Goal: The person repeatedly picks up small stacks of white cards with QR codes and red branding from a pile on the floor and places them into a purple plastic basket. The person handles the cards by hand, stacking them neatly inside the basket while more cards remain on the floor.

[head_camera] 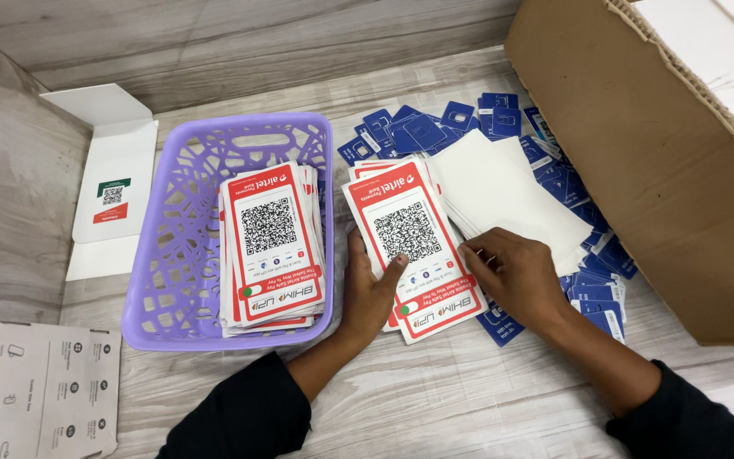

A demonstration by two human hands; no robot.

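One head-worn camera looks steeply down, close over the wooden table (435, 399); the person's arms enter from six o'clock.

1. A pale grey wood-grain surface (435, 399) runs across the whole view, its planks lying lengthwise.
2. Behind it rises a wall (239, 42) in the same grey wood finish.
3. A matching side panel (6, 187) closes off the left.
4. The light is soft and even, with only faint shadows.

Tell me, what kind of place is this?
Probably a packing or sorting bench: stacks of printed code cards, more in a purple basket, loose blue cards, and a cardboard box.
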